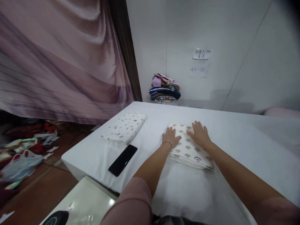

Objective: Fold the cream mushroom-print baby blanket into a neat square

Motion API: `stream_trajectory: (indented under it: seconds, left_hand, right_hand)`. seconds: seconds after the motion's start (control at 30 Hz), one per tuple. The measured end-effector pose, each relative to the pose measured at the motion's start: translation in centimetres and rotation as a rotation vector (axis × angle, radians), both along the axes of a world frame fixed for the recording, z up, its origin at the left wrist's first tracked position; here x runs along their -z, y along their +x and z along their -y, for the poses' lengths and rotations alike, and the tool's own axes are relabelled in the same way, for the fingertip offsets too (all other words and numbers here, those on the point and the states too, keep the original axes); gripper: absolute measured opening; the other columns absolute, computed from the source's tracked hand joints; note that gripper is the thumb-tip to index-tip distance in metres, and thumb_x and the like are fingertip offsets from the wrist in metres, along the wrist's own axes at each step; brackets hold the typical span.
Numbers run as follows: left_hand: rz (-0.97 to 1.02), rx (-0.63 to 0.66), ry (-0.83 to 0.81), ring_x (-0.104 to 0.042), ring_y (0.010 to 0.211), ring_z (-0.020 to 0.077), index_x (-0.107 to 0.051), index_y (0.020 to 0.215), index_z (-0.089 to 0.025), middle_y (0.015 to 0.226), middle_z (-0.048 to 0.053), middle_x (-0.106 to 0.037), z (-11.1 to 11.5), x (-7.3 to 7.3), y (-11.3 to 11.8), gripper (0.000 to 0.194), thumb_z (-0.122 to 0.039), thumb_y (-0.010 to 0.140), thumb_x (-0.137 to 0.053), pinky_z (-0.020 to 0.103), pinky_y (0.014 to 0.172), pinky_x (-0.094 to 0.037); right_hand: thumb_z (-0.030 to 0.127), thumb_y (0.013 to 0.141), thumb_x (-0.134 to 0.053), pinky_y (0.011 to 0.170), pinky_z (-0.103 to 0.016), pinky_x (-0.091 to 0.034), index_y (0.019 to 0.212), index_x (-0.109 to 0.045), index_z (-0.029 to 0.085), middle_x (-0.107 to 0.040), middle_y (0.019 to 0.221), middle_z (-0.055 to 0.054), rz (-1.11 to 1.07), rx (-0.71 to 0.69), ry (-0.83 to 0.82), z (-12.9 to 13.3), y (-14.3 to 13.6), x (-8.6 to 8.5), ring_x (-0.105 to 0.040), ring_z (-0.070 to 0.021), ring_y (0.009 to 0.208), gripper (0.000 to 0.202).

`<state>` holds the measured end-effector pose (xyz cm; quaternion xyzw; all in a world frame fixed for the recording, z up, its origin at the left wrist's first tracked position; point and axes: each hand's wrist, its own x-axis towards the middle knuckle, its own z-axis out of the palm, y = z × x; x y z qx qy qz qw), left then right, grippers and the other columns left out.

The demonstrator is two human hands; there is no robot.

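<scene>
A folded white cloth with a grey-beige mushroom-like print [187, 148] lies flat on the white-covered table [150, 175]. My left hand [170, 137] rests on its left side, fingers spread, with a thin bracelet at the wrist. On its right side lies my right hand [199, 135], flat with the fingers stretched out. Both palms face down on the fabric and grip nothing. Farther left is a second folded white cloth with small dark figures [126, 126]. A black phone [123, 160] lies between that cloth and my left forearm.
A pile of folded fabrics [165, 89] stands beyond the table's far edge, against the wall. Two paper notes [199, 62] hang on the wall. At left hang pink curtains [70, 56], with plastic bags [22, 165] on the floor. A pale glossy surface [86, 200] adjoins the table's near-left edge.
</scene>
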<state>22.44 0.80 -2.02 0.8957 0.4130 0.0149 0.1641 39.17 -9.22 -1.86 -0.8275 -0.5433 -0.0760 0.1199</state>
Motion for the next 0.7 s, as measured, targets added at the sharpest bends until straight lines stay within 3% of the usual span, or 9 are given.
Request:
stream_trajectory:
  seconds: [0.27, 0.53, 0.7]
  left_hand:
    - [0.010, 0.008, -0.011, 0.003, 0.139, 0.0241, -0.019, 0.143, -0.026, 0.152, 0.000, -0.002, 0.0, 0.4, -0.1, 0.069, -0.061, 0.083, -0.023, 0.053, 0.107, -0.019]
    - [-0.019, 0.002, -0.003, 0.003, 0.139, 0.0217, -0.018, 0.143, -0.028, 0.152, -0.002, -0.002, -0.3, 0.3, 0.0, 0.070, -0.063, 0.082, -0.021, 0.050, 0.107, -0.021]
    - [-0.008, 0.009, 0.008, 0.002, 0.139, 0.0222, -0.020, 0.142, -0.026, 0.152, -0.001, -0.003, -0.4, 0.5, 0.0, 0.068, -0.061, 0.083, -0.022, 0.051, 0.106, -0.023]
  right_hand:
    - [0.051, 0.088, -0.021, 0.107, -0.050, -0.015, 0.136, -0.036, 0.011, -0.032, 0.144, -0.014, -0.027, -0.006, -0.085, -1.1, 0.6, 3.5, -0.023, -0.0284, 0.133, 0.064]
    - [0.046, 0.089, -0.024, 0.106, -0.048, -0.018, 0.131, -0.042, 0.013, -0.036, 0.142, -0.013, -0.041, -0.047, -0.098, -0.7, 0.2, 1.9, -0.026, -0.0266, 0.131, 0.057]
    - [0.044, 0.086, -0.034, 0.104, -0.052, -0.022, 0.125, -0.049, 0.020, -0.032, 0.144, -0.011, -0.158, -0.008, -0.049, 2.7, -0.5, 2.0, -0.023, -0.0285, 0.133, 0.048]
